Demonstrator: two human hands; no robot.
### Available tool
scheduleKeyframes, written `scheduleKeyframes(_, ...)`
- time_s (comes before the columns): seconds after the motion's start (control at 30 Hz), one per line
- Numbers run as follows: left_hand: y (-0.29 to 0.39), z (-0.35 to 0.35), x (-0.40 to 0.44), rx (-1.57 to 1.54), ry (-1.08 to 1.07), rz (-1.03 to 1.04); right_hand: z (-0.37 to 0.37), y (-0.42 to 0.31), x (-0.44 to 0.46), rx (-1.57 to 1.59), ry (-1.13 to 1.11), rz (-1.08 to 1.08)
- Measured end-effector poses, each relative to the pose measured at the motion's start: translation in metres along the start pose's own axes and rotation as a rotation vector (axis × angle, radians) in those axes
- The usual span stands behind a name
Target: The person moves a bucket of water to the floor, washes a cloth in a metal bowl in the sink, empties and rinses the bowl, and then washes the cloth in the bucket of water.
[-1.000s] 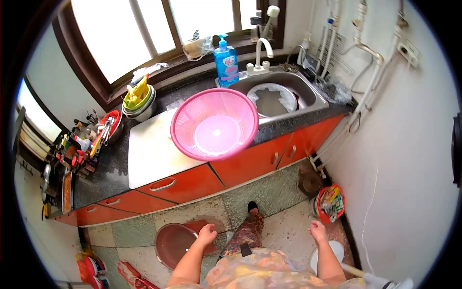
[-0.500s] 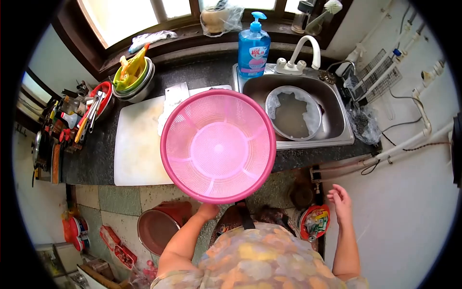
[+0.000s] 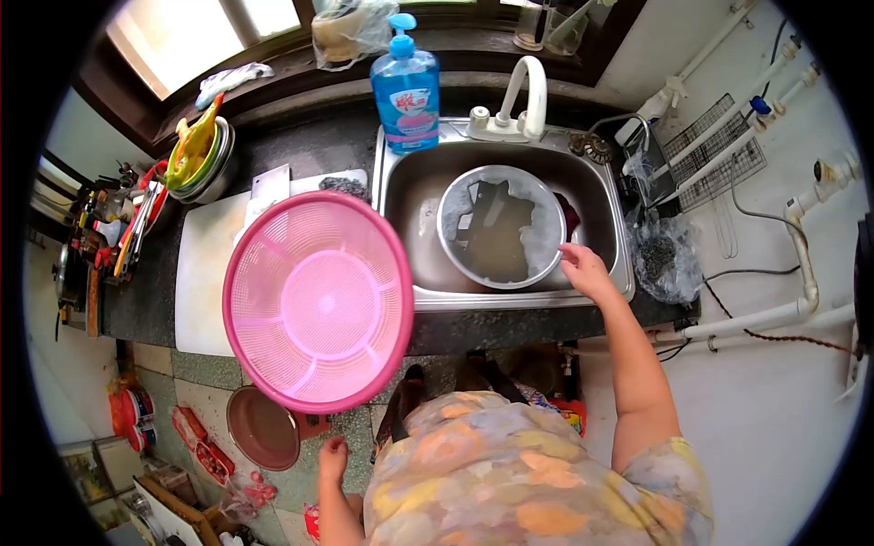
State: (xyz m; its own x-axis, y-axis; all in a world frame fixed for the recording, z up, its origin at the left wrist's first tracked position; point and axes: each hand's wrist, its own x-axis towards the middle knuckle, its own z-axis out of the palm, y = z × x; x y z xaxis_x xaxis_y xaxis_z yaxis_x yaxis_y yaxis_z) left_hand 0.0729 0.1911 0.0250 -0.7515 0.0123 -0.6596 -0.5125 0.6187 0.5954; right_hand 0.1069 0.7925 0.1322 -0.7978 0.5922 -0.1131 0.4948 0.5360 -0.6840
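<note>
My right hand [image 3: 585, 272] reaches over the sink's front edge, its fingertips at the right rim of a round basin [image 3: 448, 250]. Whether they grip the rim I cannot tell; the fingers look slightly apart. Cloudy water and pale, crinkled pieces of plastic-like film show in the basin, which stands in the steel sink [image 3: 596, 205]. Down by my left side hangs my left hand [image 3: 333, 460], fingers curled in and nothing visible in them. Above it, apart from it, a large pink mesh basket [image 3: 330, 305] lies over the white cutting board [image 3: 202, 282] and juts past the counter's front edge.
A blue pump bottle [image 3: 406, 100] stands at the sink's back left, beside the white tap [image 3: 531, 100]. Stacked bowls [image 3: 214, 168] and a cleaver [image 3: 270, 183] are to the left. A brown bucket [image 3: 264, 428] stands on the floor. Pipes run along the right wall.
My right hand has moved from my side up to the basin's rim. My left hand has dropped away from the pink basket's lower rim. The camera view has shifted right.
</note>
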Motion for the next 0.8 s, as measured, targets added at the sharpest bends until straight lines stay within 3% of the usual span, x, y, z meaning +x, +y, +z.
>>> scheduleKeyframes(0.17,0.011,0.031,-0.048,-0.057,0.017,-0.133,0.014,0.031,0.058,-0.131,-0.138,-0.030)
scheduleKeyframes(0.27,0.011,0.038,-0.066,-0.069,0.028,-0.055,0.020,0.042,0.075,-0.150,0.044,-0.010)
scheduleKeyframes(0.33,0.012,0.041,-0.077,-0.118,0.059,-0.082,0.025,0.056,0.085,-0.320,0.020,0.265)
scheduleKeyframes(0.37,0.013,0.044,-0.082,-0.175,0.089,-0.104,0.028,0.062,0.087,-0.320,0.016,0.262)
scheduleKeyframes(0.43,0.012,0.048,-0.089,-0.169,0.098,-0.127,0.033,0.066,0.083,0.083,-0.135,0.581)
scheduleKeyframes(0.47,0.011,0.049,-0.093,-0.158,0.103,-0.146,0.049,0.085,0.082,0.337,-0.107,0.608)
scheduleKeyframes(0.5,0.011,0.052,-0.095,-0.165,0.110,-0.148,0.049,0.087,0.081,0.335,-0.114,0.600)
scheduleKeyframes(0.57,0.011,0.056,-0.098,-0.156,0.107,-0.152,0.051,0.090,0.081,0.485,-0.288,0.791)
scheduleKeyframes(0.8,0.014,0.055,-0.088,-0.156,0.070,-0.171,0.042,0.063,0.074,0.450,-0.247,0.792)
